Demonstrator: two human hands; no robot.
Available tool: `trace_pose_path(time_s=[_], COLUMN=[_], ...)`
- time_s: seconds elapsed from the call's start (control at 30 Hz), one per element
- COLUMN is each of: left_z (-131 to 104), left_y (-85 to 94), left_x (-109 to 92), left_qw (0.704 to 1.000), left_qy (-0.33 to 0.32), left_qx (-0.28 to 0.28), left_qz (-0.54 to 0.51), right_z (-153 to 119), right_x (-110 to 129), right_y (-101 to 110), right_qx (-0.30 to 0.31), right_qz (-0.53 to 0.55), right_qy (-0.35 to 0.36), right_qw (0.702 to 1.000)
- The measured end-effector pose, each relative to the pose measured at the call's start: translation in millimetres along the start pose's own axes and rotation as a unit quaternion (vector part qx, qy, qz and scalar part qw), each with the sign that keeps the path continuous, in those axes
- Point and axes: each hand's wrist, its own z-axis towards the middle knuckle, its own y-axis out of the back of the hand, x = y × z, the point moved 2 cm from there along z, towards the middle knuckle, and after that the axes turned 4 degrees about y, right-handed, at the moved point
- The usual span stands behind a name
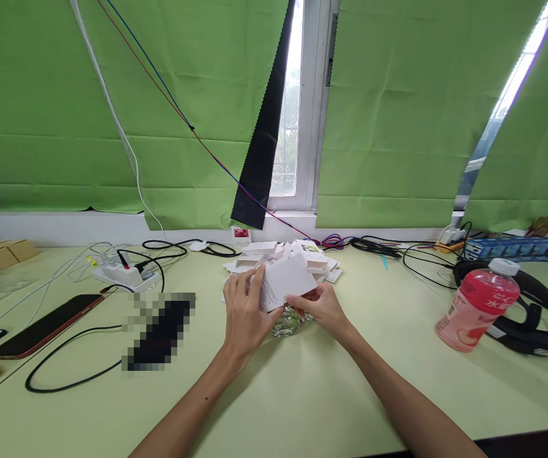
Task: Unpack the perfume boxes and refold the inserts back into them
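Note:
A white card or flat box [286,280] with small printed text on its left part is held up between both hands. My left hand [248,308] grips its left side, with fingers on the face and thumb below. The lower right corner is pinched by my right hand [319,305]. Behind it lies a pile of white boxes and papers [324,261] on the pale green table [274,394]. Just under the hands sits a clear, glassy object [286,323] with green showing in it; the card and hands partly hide it.
A pink bottle [479,305] and a black headset [534,318] stand at the right. On the left are a power strip [121,275], a red-edged phone [49,324], a blurred-out dark item [159,334] and looping cables. Cardboard boxes [2,254] sit at far left.

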Motion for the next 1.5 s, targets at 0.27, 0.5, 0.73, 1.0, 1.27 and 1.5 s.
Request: trace_pose_path(time_s=[0.27,0.5,0.73,1.0,1.27,1.5], left_z=[0.2,1.2,2.4,2.8,4.8,2.9], left_y=[2.1,3.7,3.7,4.4,5.4,3.5], left_x=[-1.4,-1.9,-1.0,1.3,2.2,3.8], left_qw=[1.0,1.0,1.0,0.999,0.998,0.998], left_qy=[-0.003,-0.006,0.005,0.029,0.051,0.056], left_qx=[0.0,-0.01,-0.021,-0.019,-0.023,-0.011], left_qz=[-0.004,-0.003,-0.003,0.007,0.013,0.013], right_z=[-0.2,-0.9,-1.9,-0.3,1.1,0.1], right_x=[-4.3,-4.8,-7.3,0.4,9.9,9.4], right_y=[-1.9,-4.2,-3.8,-0.6,8.6,7.0], right_qx=[-0.005,-0.014,-0.006,-0.017,-0.037,-0.037], right_qz=[-0.004,-0.015,-0.009,0.016,0.013,-0.007], right_qy=[-0.002,-0.012,-0.023,-0.009,0.017,0.025], right_qw=[1.0,1.0,1.0,1.0,0.999,0.999])
